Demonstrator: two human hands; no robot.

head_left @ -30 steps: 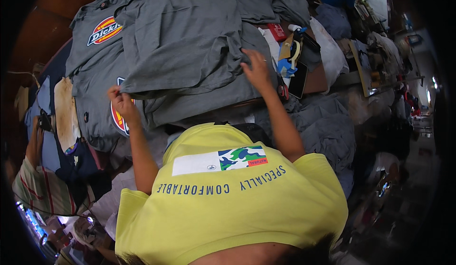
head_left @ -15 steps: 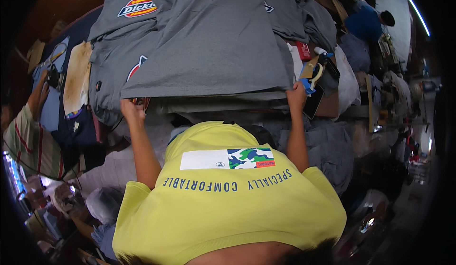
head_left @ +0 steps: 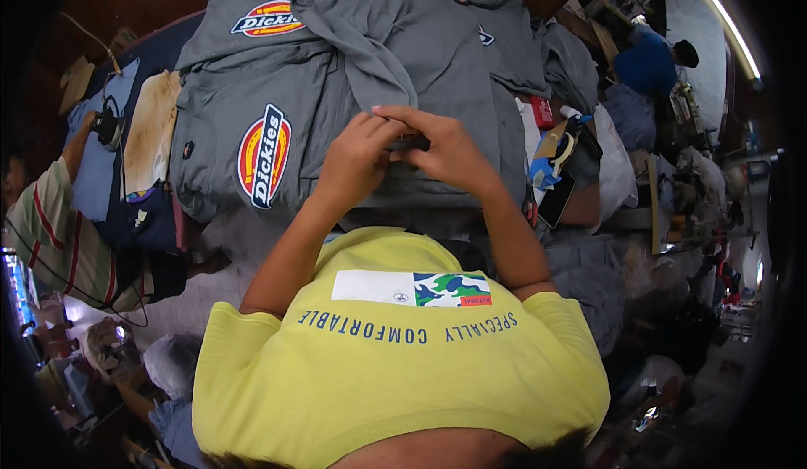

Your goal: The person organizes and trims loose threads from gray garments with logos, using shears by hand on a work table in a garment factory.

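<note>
In front of me, my left hand [head_left: 355, 160] and my right hand [head_left: 441, 148] meet over the near part of a grey T-shirt [head_left: 445, 65]. The left fingers are closed and curled. The right hand's index finger reaches across to them, its thumb lying lower, and both hands look pinched together. Whatever is between the fingertips is hidden. A twisted fold of grey cloth [head_left: 370, 57] runs down to just above the fingers. To the left lie more grey shirts with a red, yellow and blue oval print [head_left: 265, 156].
At the left, another person's hand [head_left: 87, 124] holds a dark iron [head_left: 107, 126] on light blue cloth. A stained cloth pad [head_left: 151, 133] lies beside it. Right of the shirts are a tape dispenser [head_left: 551, 162], a dark phone [head_left: 555, 206], a red box [head_left: 540, 112] and a white plastic bag [head_left: 618, 162].
My hands have come from the near shirt's two lower corners together to the middle. The stretched hem has been let go at the corners, and the lower oval print is now uncovered.
</note>
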